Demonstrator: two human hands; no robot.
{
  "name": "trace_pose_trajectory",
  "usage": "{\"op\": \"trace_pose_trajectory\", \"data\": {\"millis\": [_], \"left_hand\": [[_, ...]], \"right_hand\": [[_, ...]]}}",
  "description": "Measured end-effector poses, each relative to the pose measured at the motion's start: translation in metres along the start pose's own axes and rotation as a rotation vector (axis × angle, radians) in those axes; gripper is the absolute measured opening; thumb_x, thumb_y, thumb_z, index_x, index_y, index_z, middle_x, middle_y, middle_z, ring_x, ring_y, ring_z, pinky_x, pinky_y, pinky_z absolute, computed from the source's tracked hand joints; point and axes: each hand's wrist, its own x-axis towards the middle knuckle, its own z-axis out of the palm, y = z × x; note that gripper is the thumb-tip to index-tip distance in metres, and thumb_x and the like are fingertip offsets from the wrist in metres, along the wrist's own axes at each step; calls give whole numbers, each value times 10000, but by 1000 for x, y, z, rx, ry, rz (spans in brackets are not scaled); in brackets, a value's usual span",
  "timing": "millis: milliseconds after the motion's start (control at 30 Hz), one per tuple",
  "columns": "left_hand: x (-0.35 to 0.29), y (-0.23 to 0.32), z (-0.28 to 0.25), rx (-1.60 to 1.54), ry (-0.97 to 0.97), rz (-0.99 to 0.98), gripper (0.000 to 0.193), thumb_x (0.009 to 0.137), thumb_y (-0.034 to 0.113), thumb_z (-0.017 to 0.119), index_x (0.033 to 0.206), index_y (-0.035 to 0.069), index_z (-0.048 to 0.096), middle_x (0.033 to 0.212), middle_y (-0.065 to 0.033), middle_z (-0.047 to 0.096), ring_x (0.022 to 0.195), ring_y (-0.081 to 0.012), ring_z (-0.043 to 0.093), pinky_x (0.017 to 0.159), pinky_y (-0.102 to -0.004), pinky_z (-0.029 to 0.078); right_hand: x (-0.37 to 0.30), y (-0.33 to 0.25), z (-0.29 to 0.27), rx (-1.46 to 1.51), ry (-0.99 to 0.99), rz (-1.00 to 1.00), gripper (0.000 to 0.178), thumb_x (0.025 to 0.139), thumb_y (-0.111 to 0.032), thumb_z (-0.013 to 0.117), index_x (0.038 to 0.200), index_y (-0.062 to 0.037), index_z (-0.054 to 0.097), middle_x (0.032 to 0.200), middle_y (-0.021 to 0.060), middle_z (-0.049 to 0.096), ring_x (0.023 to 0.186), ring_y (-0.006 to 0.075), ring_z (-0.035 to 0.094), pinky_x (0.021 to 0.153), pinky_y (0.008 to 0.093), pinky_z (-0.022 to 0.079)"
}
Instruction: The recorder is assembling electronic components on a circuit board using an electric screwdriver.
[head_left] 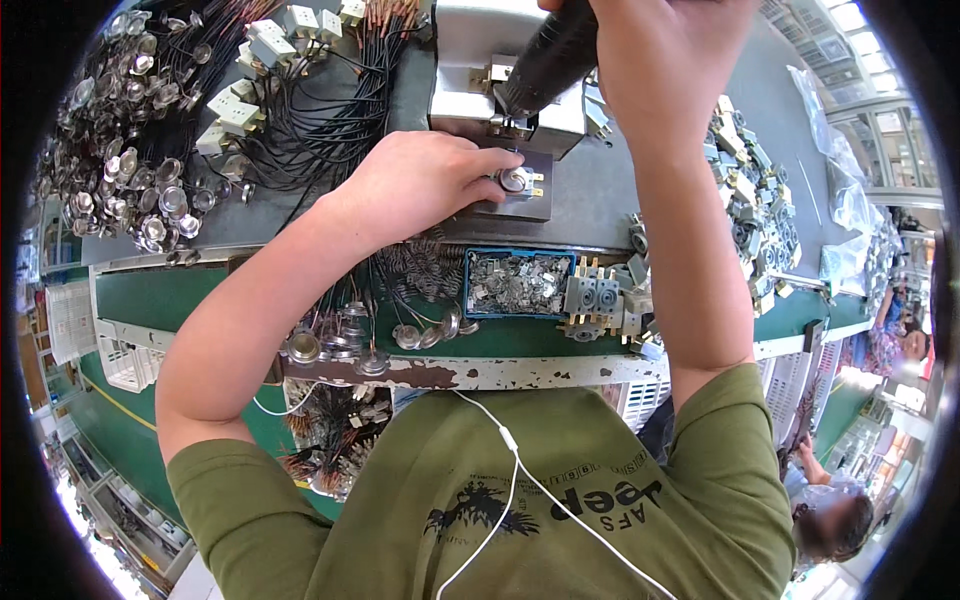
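Note:
My left hand point(425, 175) reaches in from the left, thumb and forefinger closed on a small switch-like part with a round metal cap point(516, 180) and brass tabs. That part rests on a dark metal block point(530, 208). Above it, my right hand point(665, 60) is wrapped round a thick black electric screwdriver point(550, 58), partly cut off by the top edge. The tool slants down to the left, its lower end at a metal fixture point(455, 100) just behind the block. The exact tip is hard to make out.
A blue tray point(468, 285) of small metal pieces stands near the front edge beside grey switch bodies point(595, 295). More switch bodies point(750, 200) are heaped at right. Black-wired parts with round metal caps point(150, 190) crowd the left. Another person point(835, 520) is at lower right.

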Motion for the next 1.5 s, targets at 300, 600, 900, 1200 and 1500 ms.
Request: {"op": "trace_pose_trajectory", "data": {"millis": [300, 600, 900, 1200, 1500], "left_hand": [[-1, -2, 0, 35, -7, 17, 400, 942, 315, 703, 1321, 189, 670, 941, -75, 733, 873, -284, 711, 743, -408, 574], [0, -2, 1, 25, 24, 48, 384, 970, 392, 647, 1288, 179, 684, 893, -76, 712, 884, -289, 713, 722, -421, 576], [0, 1, -1, 35, -14, 6, 393, 938, 310, 710, 1313, 197, 678, 939, -85, 734, 868, -289, 712, 764, -413, 577], [-1, -3, 3, 13, 49, 57, 385, 963, 379, 659, 1294, 184, 683, 891, -81, 717, 880, -296, 711, 725, -428, 572], [-1, -2, -1, 36, 0, 22, 377, 972, 368, 652, 1304, 193, 682, 885, -79, 706, 872, -295, 706, 726, -424, 567]], "right_hand": [[-2, 2, 0, 38, -35, -22, 402, 905, -50, 772, 1163, -52, 464, 844, 41, 664, 637, 94, 638, 544, 241, 533], [2, 4, 1, 47, 55, 0, 423, 905, -6, 758, 1189, -43, 447, 876, 57, 664, 665, 97, 641, 549, 239, 516], [0, 7, 0, 112, 42, 0, 405, 915, 28, 732, 1182, -51, 438, 861, 48, 651, 662, 95, 626, 547, 235, 496], [-4, 4, 3, 98, 34, -20, 466, 904, 32, 741, 1230, -49, 418, 924, 60, 654, 734, 105, 650, 608, 246, 536], [2, 11, 5, 246, -45, -321, 528, 897, 61, 727, 1302, -33, 400, 999, 70, 650, 845, 125, 668, 695, 261, 567]]}}
